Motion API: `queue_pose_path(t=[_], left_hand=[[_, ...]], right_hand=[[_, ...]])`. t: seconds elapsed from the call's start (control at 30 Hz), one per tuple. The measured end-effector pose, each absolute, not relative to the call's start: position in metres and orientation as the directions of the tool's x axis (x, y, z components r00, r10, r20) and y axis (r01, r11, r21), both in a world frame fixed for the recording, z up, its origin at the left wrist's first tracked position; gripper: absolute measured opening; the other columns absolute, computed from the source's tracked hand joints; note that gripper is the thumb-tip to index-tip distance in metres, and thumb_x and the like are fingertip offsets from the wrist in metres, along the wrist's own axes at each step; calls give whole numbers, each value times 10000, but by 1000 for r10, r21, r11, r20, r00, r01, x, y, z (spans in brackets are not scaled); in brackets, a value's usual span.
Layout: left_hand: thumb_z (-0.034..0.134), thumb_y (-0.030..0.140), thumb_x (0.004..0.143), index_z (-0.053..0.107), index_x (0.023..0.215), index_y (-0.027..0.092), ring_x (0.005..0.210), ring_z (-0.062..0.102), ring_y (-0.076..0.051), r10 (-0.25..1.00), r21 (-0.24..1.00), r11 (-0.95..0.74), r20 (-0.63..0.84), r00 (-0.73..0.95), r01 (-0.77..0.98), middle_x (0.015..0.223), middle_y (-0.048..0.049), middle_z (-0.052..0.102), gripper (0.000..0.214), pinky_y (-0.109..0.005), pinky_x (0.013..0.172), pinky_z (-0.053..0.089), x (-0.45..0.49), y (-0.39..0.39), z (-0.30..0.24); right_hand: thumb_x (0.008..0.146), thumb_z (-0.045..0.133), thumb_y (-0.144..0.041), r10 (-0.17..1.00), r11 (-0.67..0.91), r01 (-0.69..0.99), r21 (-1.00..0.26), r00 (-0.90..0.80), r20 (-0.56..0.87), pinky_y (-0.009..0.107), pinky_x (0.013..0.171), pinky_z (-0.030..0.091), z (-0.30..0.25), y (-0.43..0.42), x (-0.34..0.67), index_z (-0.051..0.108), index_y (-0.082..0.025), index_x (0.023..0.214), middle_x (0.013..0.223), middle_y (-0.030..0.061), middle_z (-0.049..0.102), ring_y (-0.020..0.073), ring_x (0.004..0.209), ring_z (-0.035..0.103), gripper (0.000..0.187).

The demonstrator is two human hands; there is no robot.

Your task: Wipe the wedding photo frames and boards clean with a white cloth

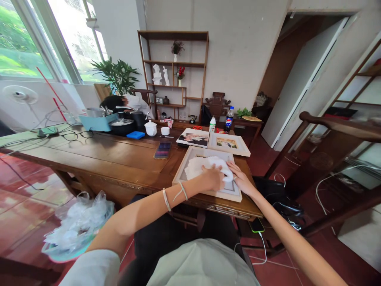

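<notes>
1. Far left, down on the floor: a crumpled plastic bag (77, 224) in a bin, just beside the person's left arm.
2. The long wooden table (119, 161) has clutter at its far end - a teal tray (98, 122), a black pot (122, 127) and a white teapot (151, 128). Another person sits behind those, mostly hidden.
3. Mid-table, a dark phone (162, 151) lies flat on its own.
4. Next over are a dark photo (193, 138) and a white-framed picture (228, 144), lying side by side. A small white bottle (212, 124) and a Pepsi bottle (228, 118) stand upright behind them.
5. At the table's near right corner a big white frame (229, 194) lies flat, with a white cloth (217, 163) bunched on its glass.
6. The left hand (212, 178) is palm down on the cloth with fingers bent over it. I can't tell if it's actually pinching the cloth or just pressing on it. There are thin bracelets on that wrist.
7. The right hand (242, 182) is just beside it - spread flat, fingers stretched out, tips touching the cloth's right edge, with nothing gripped.
8. Far right there's a wooden chair (342, 128), and a charging phone (256, 225) lies below the table edge.
</notes>
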State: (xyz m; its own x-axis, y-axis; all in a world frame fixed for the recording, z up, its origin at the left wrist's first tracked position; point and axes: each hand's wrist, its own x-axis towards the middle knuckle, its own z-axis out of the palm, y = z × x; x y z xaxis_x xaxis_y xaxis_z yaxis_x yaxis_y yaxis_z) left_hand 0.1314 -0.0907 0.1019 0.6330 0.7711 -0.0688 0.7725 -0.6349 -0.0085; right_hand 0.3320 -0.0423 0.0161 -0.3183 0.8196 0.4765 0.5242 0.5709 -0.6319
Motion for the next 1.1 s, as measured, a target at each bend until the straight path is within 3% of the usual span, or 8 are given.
queue_pose_path(t=[0.1, 0.2, 0.37, 0.43, 0.53, 0.77, 0.93, 1.1], left_hand=[[474, 284, 888, 527, 1301, 185, 1399, 172, -438, 847, -21, -520, -145, 512, 854, 1552, -134, 212, 428, -781, 954, 248, 134, -64, 104], [554, 173, 816, 483, 1335, 197, 1396, 178, -436, 850, -16, -522, -98, 518, 853, 1563, -129, 181, 524, -765, 950, 282, 136, -39, 111], [489, 68, 831, 527, 1269, 200, 1404, 255, -295, 652, -75, -742, 153, 743, 666, 1552, -92, 240, 459, -548, 1054, 351, 150, -4, 109], [507, 101, 845, 567, 1217, 168, 1368, 342, -252, 571, -95, -805, 150, 807, 586, 1506, -123, 337, 383, -439, 1076, 352, 156, 7, 103], [524, 116, 849, 589, 1190, 152, 1305, 436, -235, 568, -116, -805, 127, 813, 581, 1460, -132, 411, 349, -365, 1071, 348, 156, 15, 96], [437, -1, 834, 617, 1135, 163, 1281, 456, -220, 687, -170, -694, 137, 714, 700, 1409, -112, 483, 388, -393, 1080, 307, 95, 11, 94], [382, 5, 842, 649, 1101, 123, 1203, 517, -278, 781, -193, -586, 123, 612, 787, 1317, -165, 558, 391, -455, 1039, 338, 38, 17, 107], [477, 53, 811, 612, 1177, 171, 1372, 306, -287, 773, -192, -609, 74, 630, 770, 1503, -86, 355, 407, -510, 1082, 296, 25, 4, 97]], right_hand=[[828, 547, -371, 814, 579, 537, -614, -339, 472, 562, 1146, 206, 16, -43, 331, 639, -266, 1209, 1418, 62, 493, 281, 1390, 318, 406], [816, 553, -345, 799, 599, 537, -594, -358, 483, 563, 1132, 239, 16, -43, 331, 629, -258, 1223, 1392, 74, 521, 283, 1357, 372, 423], [823, 524, -324, 797, 603, 544, -584, -368, 479, 575, 1128, 237, 17, -43, 332, 630, -262, 1222, 1366, 74, 545, 289, 1337, 390, 418], [814, 521, -309, 803, 595, 549, -588, -365, 472, 577, 1130, 232, 17, -43, 332, 631, -270, 1223, 1367, 62, 544, 292, 1332, 391, 425], [803, 520, -302, 816, 577, 554, -600, -349, 461, 570, 1133, 234, 15, -42, 334, 634, -279, 1222, 1367, 49, 544, 294, 1324, 396, 435], [836, 509, -387, 809, 588, 513, -626, -350, 473, 567, 1134, 235, 14, -38, 336, 656, -264, 1191, 1349, 71, 561, 294, 1338, 388, 403], [857, 485, -475, 799, 600, 521, -606, -359, 482, 567, 1131, 250, 16, -42, 335, 645, -257, 1209, 1357, 83, 553, 294, 1350, 372, 445], [870, 457, -505, 789, 612, 532, -586, -361, 497, 566, 1135, 243, 14, -41, 334, 642, -246, 1214, 1351, 98, 555, 300, 1353, 366, 468]])
